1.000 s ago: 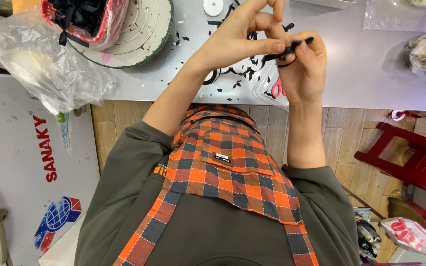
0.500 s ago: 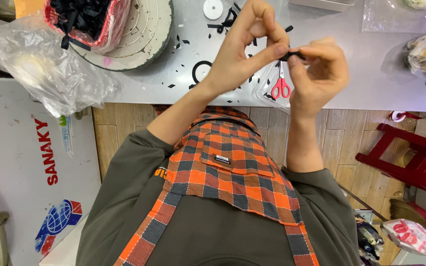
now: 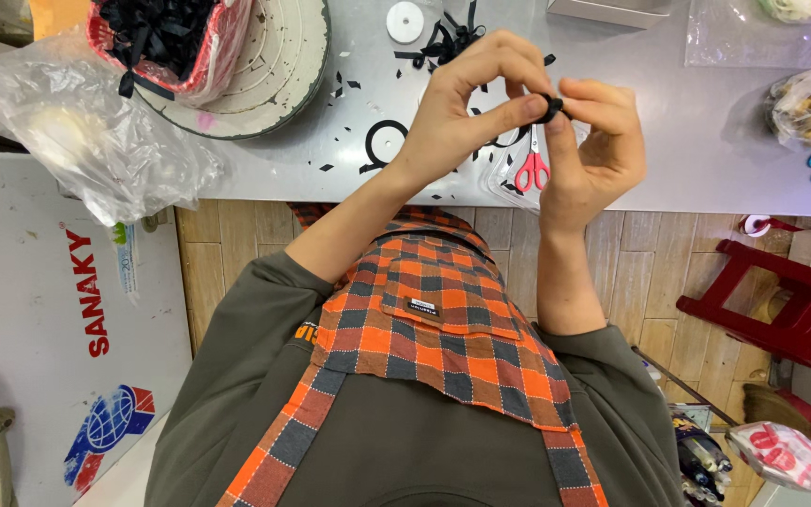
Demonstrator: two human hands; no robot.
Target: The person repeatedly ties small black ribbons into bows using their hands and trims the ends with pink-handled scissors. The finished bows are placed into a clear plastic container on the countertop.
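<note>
Now the small black ribbon piece point(image 3: 552, 105) sits pinched between both sets of fingertips, held above the grey table point(image 3: 687, 141). Compared with a moment ago, the hands have drawn closer and the piece looks bunched tighter, which suggests the folding is nearly settled. The left hand point(image 3: 466, 108) closes thumb and forefinger narrowly on it from one side; the right hand point(image 3: 598, 141) grips it from the other, fingers curled in. Just below the fingers lie red-handled scissors point(image 3: 532, 171) on a clear bag. Beyond the fingertips black ribbon scraps point(image 3: 443, 42) scatter, with a white disc point(image 3: 405, 21) near them.
</note>
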